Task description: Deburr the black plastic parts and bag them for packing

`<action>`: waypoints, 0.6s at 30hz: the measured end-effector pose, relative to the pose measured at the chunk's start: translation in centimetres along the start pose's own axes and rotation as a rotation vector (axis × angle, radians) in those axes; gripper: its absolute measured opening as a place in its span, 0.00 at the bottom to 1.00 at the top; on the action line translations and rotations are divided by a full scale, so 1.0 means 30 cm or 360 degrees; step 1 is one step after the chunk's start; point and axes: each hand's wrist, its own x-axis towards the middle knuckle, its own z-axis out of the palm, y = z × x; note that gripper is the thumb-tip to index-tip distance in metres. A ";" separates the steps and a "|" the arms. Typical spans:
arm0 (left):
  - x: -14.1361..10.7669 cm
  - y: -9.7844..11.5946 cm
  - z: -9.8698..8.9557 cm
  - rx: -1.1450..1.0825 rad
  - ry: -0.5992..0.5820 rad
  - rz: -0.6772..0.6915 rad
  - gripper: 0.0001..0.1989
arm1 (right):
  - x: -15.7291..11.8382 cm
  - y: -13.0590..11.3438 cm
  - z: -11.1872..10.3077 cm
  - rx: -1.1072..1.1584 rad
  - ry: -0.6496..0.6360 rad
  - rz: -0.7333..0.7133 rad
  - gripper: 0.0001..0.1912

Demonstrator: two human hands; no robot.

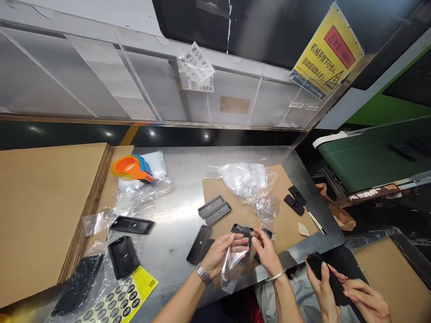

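Observation:
My left hand [225,252], with a metal watch at the wrist, grips a clear plastic bag [231,273] above the table's front edge. On the bag's other side, my right hand [266,252], wearing a bangle, pinches it near the top between thumb and fingers. Just behind my fingers a black plastic part [238,228] is partly hidden; I cannot tell whether it touches the bag. Left of my hands lies a long black tray-like part [198,244], with two grey ones [215,210] farther back.
At right, another person's hands [336,282] hold a black part. Clear bags [245,179] lie on cardboard [283,179], near small black parts [294,204] and a knife [315,221]. At left are stacked cardboard [43,215], an orange tape dispenser [134,168] and a yellow sticker sheet [143,287].

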 end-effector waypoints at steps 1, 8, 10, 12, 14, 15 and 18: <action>-0.010 0.000 -0.002 0.0036 -0.0038 -0.0030 0.15 | 0.003 -0.001 -0.008 0.0064 -0.0110 0.0050 0.18; -0.028 -0.006 -0.035 0.0892 0.0209 0.0284 0.20 | -0.040 0.003 -0.005 0.0112 -0.0200 0.0064 0.16; -0.028 -0.014 -0.039 0.1012 0.0374 0.0462 0.19 | -0.051 0.000 0.007 0.0038 -0.0124 0.0022 0.14; -0.031 -0.028 -0.032 0.1070 0.0436 0.0544 0.17 | -0.061 -0.012 0.020 -0.0070 -0.0065 -0.0037 0.12; -0.032 -0.050 -0.018 0.1134 0.0387 0.0548 0.16 | -0.073 -0.028 0.035 -0.0185 -0.0037 -0.0106 0.09; -0.031 -0.063 -0.011 0.1158 0.0347 0.0533 0.16 | -0.078 -0.035 0.043 -0.0234 -0.0032 -0.0138 0.08; -0.018 -0.103 -0.008 0.1217 0.0331 0.0509 0.16 | -0.088 -0.034 0.062 -0.0335 -0.0016 -0.0203 0.07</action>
